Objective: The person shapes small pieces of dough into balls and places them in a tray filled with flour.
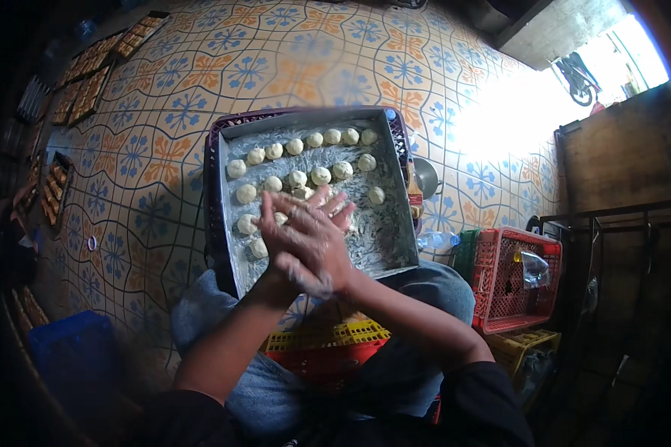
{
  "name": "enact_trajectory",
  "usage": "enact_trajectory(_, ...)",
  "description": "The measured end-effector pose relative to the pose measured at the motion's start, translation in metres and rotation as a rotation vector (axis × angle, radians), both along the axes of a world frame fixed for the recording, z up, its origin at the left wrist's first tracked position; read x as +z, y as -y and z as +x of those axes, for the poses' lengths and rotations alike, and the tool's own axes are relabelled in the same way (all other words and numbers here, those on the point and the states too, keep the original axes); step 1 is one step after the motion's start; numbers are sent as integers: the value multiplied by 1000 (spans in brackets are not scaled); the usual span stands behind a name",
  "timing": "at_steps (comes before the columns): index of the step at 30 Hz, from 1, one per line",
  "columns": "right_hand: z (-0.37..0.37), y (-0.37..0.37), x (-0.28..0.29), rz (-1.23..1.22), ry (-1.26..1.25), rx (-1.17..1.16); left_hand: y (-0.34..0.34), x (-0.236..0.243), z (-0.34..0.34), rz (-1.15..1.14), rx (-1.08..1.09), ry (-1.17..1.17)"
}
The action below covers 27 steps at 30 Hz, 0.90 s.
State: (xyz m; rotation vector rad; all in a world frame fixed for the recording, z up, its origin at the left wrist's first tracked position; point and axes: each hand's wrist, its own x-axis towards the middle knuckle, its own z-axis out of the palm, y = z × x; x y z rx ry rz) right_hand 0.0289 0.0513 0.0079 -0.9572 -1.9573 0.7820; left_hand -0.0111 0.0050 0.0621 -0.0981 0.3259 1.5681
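My two hands are pressed palm to palm above a square metal tray [411, 237] dusted with flour. The right hand [317, 242] lies over the left hand [268, 232], its fingers stretched out and its thumb pale with flour or dough. Whatever sits between the palms is hidden. Rows of small round dough balls [320, 176] stand in the tray, mostly along its far and left parts. Some of them are partly covered by my fingers. Loose flour [380, 231] is smeared over the tray's right side.
A purple crate [215, 141] bears the tray. Beside it are a brush [414, 190], a round metal vessel [427, 177] and a plastic bottle [438, 241]. A red crate [484, 290] stands at right, a blue bin [71, 343] at left. Filled baking trays [89, 93] lie far left.
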Motion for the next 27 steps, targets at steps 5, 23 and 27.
enact_trajectory(5, 48, -56, 50, 249, 56, 327, 1, 24, -12, -155, 22, -74)
enact_trajectory(23, 49, -15, 59, 284, -105, 574, 1, 19, -21, 7, -11, -115)
enact_trajectory(27, 53, -65, 54, 184, 44, 380, 1, 34, 1, -167, -40, -127)
